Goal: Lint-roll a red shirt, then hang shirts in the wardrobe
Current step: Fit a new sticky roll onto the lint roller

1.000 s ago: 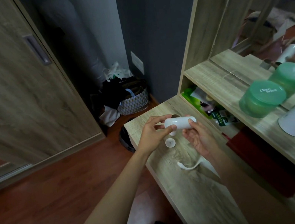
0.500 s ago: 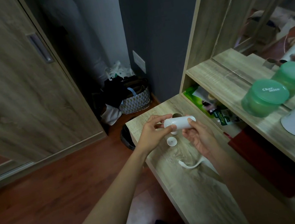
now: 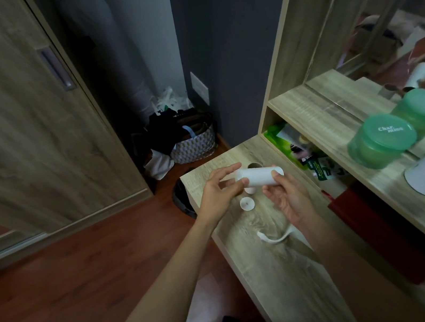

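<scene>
Head view of a dim interior under soft, diffuse light. The brightest zone is the mirror (image 3: 395, 32) at upper right, which reflects a pale lit area; light probably enters from that side. The desk (image 3: 267, 278) is moderately lit, with faint, soft-edged shadow beneath the roll (image 3: 260, 176). The white roll is close to overexposed. The corner (image 3: 107, 80) beside the wardrobe (image 3: 19, 137) falls to near black. Wide-angle distortion leans and bows straight edges toward the borders. The forearm (image 3: 155, 297) at the bottom is soft and smeared. Lettering on the jar (image 3: 386, 131) is only partly legible.
</scene>
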Tool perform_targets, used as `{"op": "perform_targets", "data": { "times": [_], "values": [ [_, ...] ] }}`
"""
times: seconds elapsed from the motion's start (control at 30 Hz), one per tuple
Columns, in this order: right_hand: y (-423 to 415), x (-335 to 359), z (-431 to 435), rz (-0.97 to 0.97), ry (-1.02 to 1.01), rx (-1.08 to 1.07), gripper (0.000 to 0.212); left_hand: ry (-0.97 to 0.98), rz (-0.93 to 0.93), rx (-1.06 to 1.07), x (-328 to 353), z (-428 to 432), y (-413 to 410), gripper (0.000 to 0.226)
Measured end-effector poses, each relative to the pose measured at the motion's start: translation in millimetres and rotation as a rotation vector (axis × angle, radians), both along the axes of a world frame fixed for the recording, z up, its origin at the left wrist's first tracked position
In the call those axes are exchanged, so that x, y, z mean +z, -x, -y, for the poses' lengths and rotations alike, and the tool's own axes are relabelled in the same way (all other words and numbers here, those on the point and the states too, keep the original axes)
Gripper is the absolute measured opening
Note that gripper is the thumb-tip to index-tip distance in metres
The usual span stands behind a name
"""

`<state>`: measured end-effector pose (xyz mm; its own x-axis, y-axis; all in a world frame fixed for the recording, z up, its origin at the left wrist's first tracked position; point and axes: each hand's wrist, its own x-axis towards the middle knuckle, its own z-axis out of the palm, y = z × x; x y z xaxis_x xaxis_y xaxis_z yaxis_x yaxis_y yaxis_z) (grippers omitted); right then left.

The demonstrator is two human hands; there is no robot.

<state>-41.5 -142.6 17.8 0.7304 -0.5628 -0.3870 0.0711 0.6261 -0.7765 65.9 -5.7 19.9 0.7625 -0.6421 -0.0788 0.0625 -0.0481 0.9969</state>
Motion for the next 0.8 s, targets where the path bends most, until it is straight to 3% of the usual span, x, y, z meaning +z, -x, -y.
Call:
{"op": "perform_targets", "data": {
  "times": [0.13,0.37,0.63,0.73,0.8],
  "values": [
    [2.3,1.7,3.3,-0.048,0.088,-0.01,0.037,0.002,-0.159,-0.019,0.5,-1.4,1.5,0.037],
    [6.6,6.2,6.4,-0.094,0.194,0.036,0.037,-0.005,-0.215,-0.104,2.6,-8.4,-3.1,0.033],
    [9.4,10.2,14.6,-0.07,0.254,0.096,0.034,0.009,-0.458,-0.105,4.8,-1.6,-2.7,0.029],
    [10.6,10.5,15.6,-0.059,0.241,0.127,0.039,0.018,-0.417,-0.111,2.2,-1.0,-2.6,0.03],
    [10.0,11.7,14.4,-0.069,0.193,0.111,0.036,-0.014,-0.262,-0.107,0.8,-2.4,-3.2,0.034]
  ]
}}
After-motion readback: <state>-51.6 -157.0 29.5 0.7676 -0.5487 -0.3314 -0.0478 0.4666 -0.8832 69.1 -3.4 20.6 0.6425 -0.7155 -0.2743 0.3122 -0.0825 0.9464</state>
